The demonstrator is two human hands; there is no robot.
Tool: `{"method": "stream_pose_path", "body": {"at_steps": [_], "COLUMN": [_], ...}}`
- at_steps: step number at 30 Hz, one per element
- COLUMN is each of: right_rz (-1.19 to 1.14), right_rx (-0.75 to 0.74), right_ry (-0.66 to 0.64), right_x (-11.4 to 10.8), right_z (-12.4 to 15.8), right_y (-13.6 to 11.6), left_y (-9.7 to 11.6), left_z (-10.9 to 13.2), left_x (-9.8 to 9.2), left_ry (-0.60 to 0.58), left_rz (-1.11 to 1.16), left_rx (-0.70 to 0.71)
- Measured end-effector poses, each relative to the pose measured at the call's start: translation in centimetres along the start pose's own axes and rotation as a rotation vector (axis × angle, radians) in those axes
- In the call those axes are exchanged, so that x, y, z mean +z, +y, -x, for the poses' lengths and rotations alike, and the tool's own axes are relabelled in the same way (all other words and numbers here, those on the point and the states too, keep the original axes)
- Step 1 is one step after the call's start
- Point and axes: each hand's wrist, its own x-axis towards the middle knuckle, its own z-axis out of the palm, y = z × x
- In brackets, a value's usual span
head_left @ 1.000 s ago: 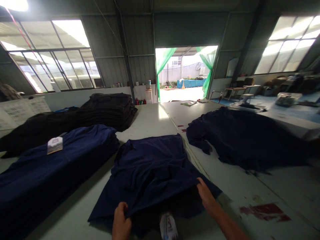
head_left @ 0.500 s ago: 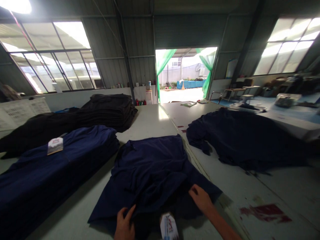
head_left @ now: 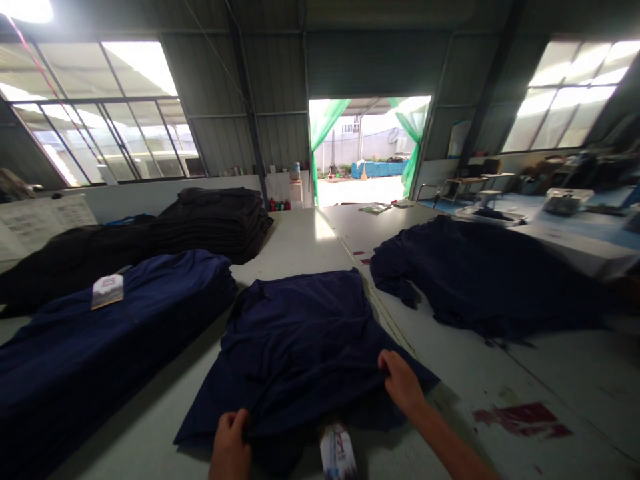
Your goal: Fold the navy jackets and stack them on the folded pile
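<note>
A navy blue garment [head_left: 305, 340] lies spread on the table in front of me, its near part partly folded over. My left hand [head_left: 231, 443] pinches the cloth at the near left edge, fingers closed. On the right side, my right hand [head_left: 400, 383] also grips the garment's cloth between thumb and fingers. A printed hang tag [head_left: 337, 452] shows at the near edge between my hands, partly over dark fabric. The exact fold of the cloth under the hands is hard to make out.
A stack of folded navy garments [head_left: 125, 333] with a tag [head_left: 107, 291] on top stands left. Behind it sits a pile of black garments [head_left: 215, 223]. A loose navy heap [head_left: 480, 280] lies on the table [head_left: 430, 407] at right. Flat packets [head_left: 375, 208] lie at the far end.
My left hand has moved left and closed on the cloth. My right hand has risen slightly, holding fabric. The garment's near folds look flatter and more stretched between the hands.
</note>
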Motion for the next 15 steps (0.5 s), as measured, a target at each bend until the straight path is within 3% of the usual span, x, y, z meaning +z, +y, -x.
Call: {"method": "stream_pose_path", "body": {"at_steps": [3, 5, 8, 10, 12, 15], "right_rz": [0.047, 0.007, -0.157, -0.198, -0.149, -0.136], "right_rx": [-0.042, -0.096, -0.209, -0.172, -0.062, -0.034], "right_ry": [-0.323, -0.451, -0.325, -0.162, -0.101, -0.164], "right_x": [-0.9, -1.6, -2.3, -2.0, -1.1, 0.1], "right_z": [1.5, 1.8, 0.6, -0.9, -2.4, -4.0], "right_y": [2.2, 2.1, 0.1, -1.8, -3.3, -4.5], "left_y": [-0.7, 0.6, 4.2, 6.7, 8.3, 8.8], "left_z": [0.0, -0.6, -1.8, -2.7, -3.4, -4.5], "left_x": [-1.0, -2.0, -2.9, -2.5, -1.5, -0.1], "left_ry": [-0.272, -0.277, -0.181, -0.237, -0.195, -0.144], "left_rz": [-0.082, -0.057, 0.034, 0.037, -0.043, -0.053], "left_rx": [0.014, 0.033, 0.179, 0.238, 0.170, 0.039]}}
